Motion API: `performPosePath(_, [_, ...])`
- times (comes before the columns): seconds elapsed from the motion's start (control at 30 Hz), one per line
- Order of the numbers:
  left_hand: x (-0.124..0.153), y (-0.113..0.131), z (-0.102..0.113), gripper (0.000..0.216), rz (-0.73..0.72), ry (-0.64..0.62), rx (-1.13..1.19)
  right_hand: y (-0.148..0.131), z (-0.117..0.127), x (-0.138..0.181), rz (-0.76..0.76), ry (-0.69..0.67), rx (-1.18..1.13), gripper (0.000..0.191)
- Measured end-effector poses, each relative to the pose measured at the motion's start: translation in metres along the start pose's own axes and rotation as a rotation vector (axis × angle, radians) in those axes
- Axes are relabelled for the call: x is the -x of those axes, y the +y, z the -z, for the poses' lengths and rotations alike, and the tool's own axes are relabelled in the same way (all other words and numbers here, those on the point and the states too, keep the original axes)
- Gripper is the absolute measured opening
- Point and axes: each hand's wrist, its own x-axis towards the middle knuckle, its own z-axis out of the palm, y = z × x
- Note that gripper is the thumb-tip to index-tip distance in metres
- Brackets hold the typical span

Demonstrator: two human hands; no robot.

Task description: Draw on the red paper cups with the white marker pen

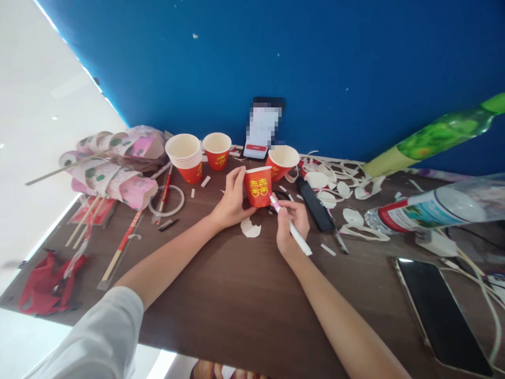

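Observation:
A red paper cup (pixel 258 187) with yellow double characters is held up, slightly tilted, near the middle of the table. My left hand (pixel 233 200) grips its left side, fingers behind it and thumb near the base. In my right hand (pixel 292 223) is a slim white pen-like tool (pixel 299 237) with a pink part near its tip. That tip is at the cup's lower right edge; whether it touches cannot be made out. Just below the cup lies a cut white paper piece (pixel 251 228). Another red paper cup (pixel 282 160) stands right behind.
Along the wall are stacked cups (pixel 184 158), a single cup (pixel 216 152) and a propped phone (pixel 261 129). Paper scraps (pixel 327 181), a black case (pixel 315 205), a bottle (pixel 426 208) and a phone (pixel 442 316) lie right. Pink paper rolls (pixel 114 179) and chopsticks (pixel 122 245) lie left.

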Motion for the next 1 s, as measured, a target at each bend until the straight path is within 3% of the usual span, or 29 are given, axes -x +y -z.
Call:
performPosePath(0.13, [-0.001,0.000,0.003,0.095,0.032,-0.017,-0.026,0.007,0.002,0.000,-0.003,-0.016,-0.103,0.026])
performPosePath(0.27, [-0.001,-0.002,0.004,0.096,0.055,-0.027,0.025,0.011,0.002,0.002,0.090,-0.021,-0.281,0.035])
performPosePath(0.33, [-0.001,-0.002,0.004,0.097,0.073,-0.043,0.061,0.008,0.001,0.002,0.134,0.046,-0.223,0.029])
performPosePath(0.43, [-0.001,0.000,0.005,0.098,0.082,-0.053,0.082,0.000,0.000,0.001,0.075,0.073,-0.085,0.009])
performPosePath(0.67, [-0.001,0.005,0.006,0.099,0.022,-0.028,-0.024,-0.004,0.001,0.002,0.169,-0.089,-0.070,0.014])
performPosePath(1.0, [-0.001,0.006,0.006,0.095,-0.039,-0.020,-0.077,-0.004,-0.001,0.003,0.121,-0.084,-0.018,0.013])
